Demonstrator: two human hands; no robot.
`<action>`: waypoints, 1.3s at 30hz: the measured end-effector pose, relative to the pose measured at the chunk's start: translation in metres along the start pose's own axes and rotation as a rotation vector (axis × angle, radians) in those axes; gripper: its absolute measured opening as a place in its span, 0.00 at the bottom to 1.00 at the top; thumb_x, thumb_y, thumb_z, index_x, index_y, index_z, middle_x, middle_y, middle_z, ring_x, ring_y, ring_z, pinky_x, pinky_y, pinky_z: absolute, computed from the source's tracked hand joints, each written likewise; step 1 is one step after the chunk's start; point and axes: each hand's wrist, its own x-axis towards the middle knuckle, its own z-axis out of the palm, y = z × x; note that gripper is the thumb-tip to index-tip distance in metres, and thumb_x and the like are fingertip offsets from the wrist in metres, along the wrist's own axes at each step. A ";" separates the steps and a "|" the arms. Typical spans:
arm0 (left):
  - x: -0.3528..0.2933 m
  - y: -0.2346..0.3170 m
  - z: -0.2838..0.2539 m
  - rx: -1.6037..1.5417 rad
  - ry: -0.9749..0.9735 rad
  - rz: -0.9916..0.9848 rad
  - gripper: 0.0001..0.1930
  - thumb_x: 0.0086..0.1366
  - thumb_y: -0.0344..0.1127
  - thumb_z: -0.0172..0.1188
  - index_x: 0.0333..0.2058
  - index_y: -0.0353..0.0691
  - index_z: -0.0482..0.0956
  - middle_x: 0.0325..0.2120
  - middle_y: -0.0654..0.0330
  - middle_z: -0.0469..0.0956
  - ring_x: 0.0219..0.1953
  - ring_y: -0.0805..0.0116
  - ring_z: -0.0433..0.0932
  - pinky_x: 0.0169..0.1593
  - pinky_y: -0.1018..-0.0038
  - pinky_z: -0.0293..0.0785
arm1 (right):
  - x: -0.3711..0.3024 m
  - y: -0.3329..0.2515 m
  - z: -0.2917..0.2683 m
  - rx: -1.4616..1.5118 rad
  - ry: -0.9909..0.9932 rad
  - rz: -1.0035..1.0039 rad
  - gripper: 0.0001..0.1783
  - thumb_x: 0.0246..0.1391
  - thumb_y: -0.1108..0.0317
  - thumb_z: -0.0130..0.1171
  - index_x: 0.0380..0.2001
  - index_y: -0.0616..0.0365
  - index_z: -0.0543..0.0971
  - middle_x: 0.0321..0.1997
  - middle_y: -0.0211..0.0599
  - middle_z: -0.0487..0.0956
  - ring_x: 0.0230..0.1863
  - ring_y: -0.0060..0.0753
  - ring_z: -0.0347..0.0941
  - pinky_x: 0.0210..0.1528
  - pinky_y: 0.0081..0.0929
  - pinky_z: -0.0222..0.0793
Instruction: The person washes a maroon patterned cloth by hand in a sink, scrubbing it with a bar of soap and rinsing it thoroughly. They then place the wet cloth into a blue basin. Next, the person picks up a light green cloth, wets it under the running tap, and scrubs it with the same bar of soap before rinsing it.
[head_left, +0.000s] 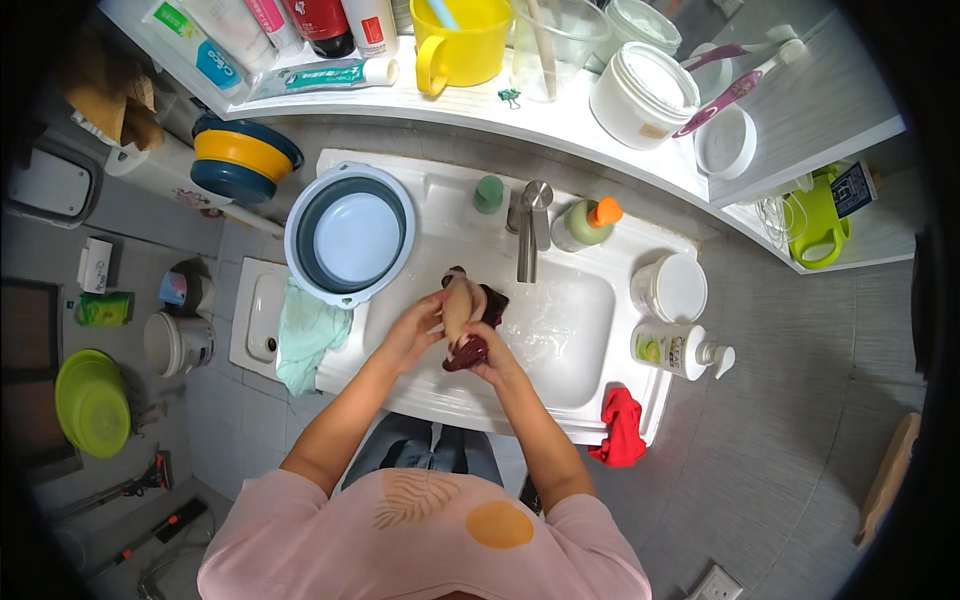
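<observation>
Over the white sink point(585, 375), both my hands hold a bunched, soft-looking beige and maroon item point(458, 308); its exact kind I cannot make out. My left hand point(418, 328) is closed around its left side. The fingers of my right hand point(492, 362) grip the maroon lower end, partly hidden by the folds. More dark maroon material hangs at the item's right. Behind it stands the metal faucet point(528, 240), its spout just right of my hands. Wet streaks and some water show in the basin to the right.
A blue-grey basin point(408, 240) rests on the sink's left side, by a mint cloth point(308, 335). Around the right rim stand an orange-capped bottle point(585, 225), a white tub point(672, 288), a pump bottle point(675, 350) and a red cloth point(620, 428). A crowded shelf point(450, 112) overhangs the back.
</observation>
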 end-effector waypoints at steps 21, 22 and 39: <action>-0.015 0.096 0.100 -0.287 -0.467 0.022 0.15 0.50 0.43 0.58 0.31 0.42 0.66 0.25 0.61 0.66 0.33 0.63 0.67 0.47 0.63 0.64 | -0.076 -0.025 0.095 0.624 -0.751 0.276 0.43 0.36 0.46 0.61 0.47 0.68 0.61 0.32 0.30 0.63 0.29 0.21 0.60 0.32 0.19 0.58; -0.018 0.101 0.103 -0.237 -0.450 0.033 0.15 0.51 0.43 0.58 0.30 0.42 0.66 0.24 0.61 0.66 0.33 0.63 0.67 0.47 0.64 0.63 | -0.080 -0.028 0.100 0.604 -0.782 0.264 0.41 0.38 0.44 0.59 0.47 0.67 0.61 0.32 0.31 0.63 0.29 0.22 0.60 0.32 0.20 0.58; -0.004 0.074 0.094 0.507 -0.115 0.178 0.11 0.48 0.27 0.58 0.32 0.34 0.71 0.25 0.59 0.75 0.28 0.69 0.75 0.33 0.74 0.71 | -0.073 -0.039 0.099 -0.724 -0.204 -0.122 0.08 0.45 0.67 0.58 0.26 0.61 0.73 0.20 0.31 0.74 0.23 0.22 0.70 0.25 0.20 0.66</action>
